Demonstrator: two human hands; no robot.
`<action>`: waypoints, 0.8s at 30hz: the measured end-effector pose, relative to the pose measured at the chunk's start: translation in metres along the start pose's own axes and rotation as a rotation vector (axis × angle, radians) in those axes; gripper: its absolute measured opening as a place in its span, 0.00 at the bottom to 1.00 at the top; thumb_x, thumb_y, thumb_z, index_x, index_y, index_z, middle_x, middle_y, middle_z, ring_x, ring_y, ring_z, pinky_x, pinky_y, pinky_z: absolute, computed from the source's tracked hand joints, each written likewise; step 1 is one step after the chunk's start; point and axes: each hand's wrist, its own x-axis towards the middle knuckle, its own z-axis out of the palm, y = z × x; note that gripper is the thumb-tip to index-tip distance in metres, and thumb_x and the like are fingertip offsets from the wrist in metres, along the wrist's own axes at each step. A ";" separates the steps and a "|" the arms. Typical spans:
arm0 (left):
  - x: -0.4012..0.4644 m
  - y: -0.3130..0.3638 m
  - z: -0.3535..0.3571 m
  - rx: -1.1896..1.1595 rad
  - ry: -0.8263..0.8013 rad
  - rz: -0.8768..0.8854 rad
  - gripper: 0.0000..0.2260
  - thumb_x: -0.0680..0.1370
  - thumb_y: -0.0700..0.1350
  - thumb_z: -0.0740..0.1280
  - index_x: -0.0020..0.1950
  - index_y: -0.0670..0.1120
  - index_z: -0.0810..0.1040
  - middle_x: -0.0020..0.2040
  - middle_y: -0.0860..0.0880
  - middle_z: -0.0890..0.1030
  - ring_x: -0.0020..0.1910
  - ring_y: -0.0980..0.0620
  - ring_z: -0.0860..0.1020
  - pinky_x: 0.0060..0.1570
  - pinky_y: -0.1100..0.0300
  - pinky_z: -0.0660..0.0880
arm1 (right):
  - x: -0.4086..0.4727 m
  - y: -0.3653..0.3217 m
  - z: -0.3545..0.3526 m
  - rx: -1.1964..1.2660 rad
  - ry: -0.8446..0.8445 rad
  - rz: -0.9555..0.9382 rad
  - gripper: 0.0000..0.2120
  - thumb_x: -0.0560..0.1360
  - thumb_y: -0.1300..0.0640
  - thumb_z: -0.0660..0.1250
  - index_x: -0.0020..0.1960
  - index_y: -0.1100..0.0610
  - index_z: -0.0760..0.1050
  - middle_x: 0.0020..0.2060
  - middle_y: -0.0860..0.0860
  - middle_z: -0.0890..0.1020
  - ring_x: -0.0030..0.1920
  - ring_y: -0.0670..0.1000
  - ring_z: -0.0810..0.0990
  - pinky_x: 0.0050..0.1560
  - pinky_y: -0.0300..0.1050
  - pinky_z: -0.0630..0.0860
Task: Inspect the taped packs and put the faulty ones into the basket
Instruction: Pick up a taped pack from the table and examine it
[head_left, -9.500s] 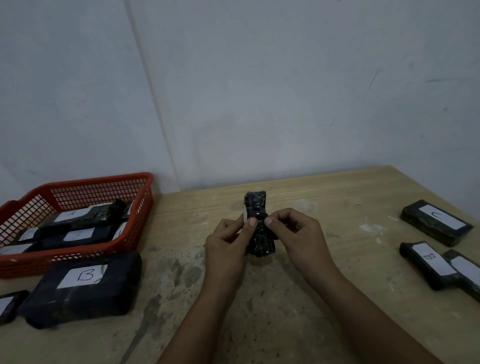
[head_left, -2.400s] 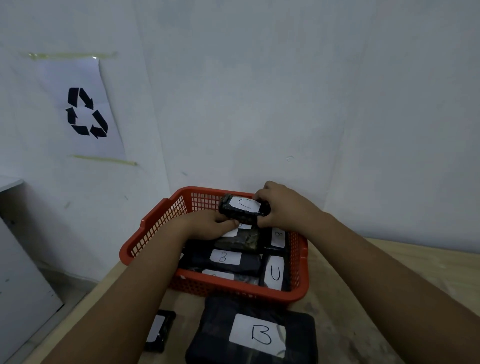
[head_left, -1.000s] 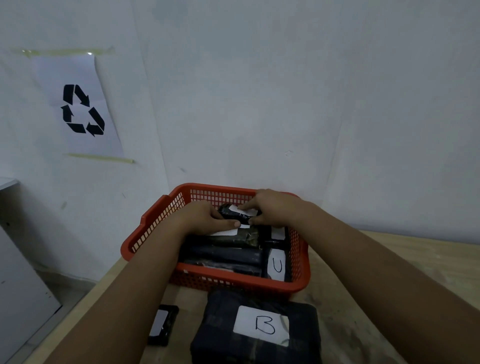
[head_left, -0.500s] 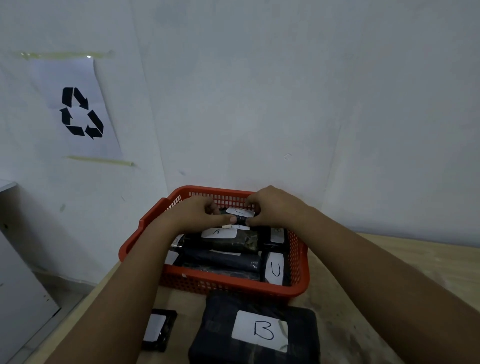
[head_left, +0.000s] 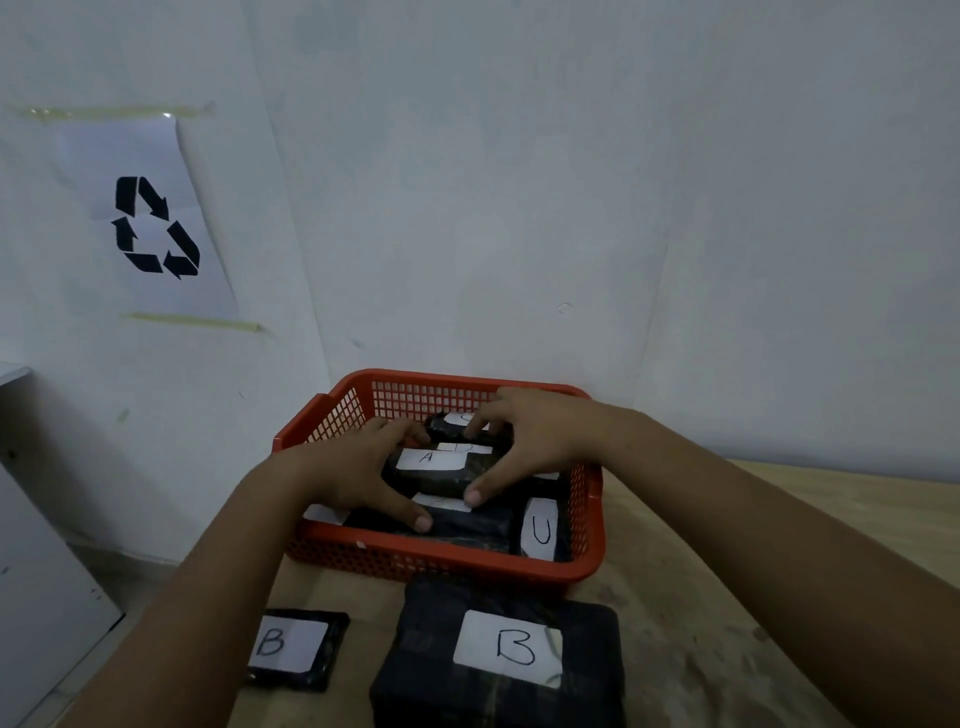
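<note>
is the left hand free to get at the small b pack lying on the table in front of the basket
Probably yes. The small B pack lies bare on the table, nothing on it, just under the left forearm. The left hand only rests on packs in the basket, so it looks free to draw back.

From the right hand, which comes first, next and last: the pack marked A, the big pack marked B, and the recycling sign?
Head view, nearest first, from the right hand:
1. Pack marked A, in the red basket, right under the fingers.
2. Big pack marked B, on the table in front of the basket.
3. Recycling sign, up on the wall, far left.
</note>
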 end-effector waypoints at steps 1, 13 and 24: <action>-0.001 -0.001 0.001 0.013 0.012 -0.009 0.57 0.53 0.81 0.74 0.79 0.65 0.61 0.77 0.57 0.65 0.76 0.50 0.67 0.76 0.43 0.71 | -0.002 0.000 0.002 -0.017 -0.021 0.002 0.44 0.63 0.25 0.78 0.74 0.42 0.73 0.61 0.41 0.73 0.62 0.47 0.75 0.62 0.48 0.76; -0.010 -0.007 0.011 0.058 0.059 -0.051 0.65 0.51 0.89 0.64 0.85 0.68 0.50 0.85 0.53 0.59 0.85 0.42 0.57 0.80 0.33 0.61 | 0.003 -0.013 0.024 -0.236 -0.044 0.065 0.47 0.67 0.28 0.77 0.80 0.42 0.66 0.72 0.48 0.69 0.66 0.54 0.75 0.59 0.53 0.78; -0.009 0.006 0.013 0.174 0.140 0.033 0.48 0.74 0.71 0.74 0.87 0.62 0.52 0.84 0.52 0.59 0.81 0.47 0.64 0.79 0.43 0.69 | -0.004 -0.016 0.024 -0.233 -0.016 0.075 0.48 0.66 0.26 0.77 0.79 0.44 0.68 0.68 0.47 0.73 0.66 0.53 0.75 0.58 0.51 0.77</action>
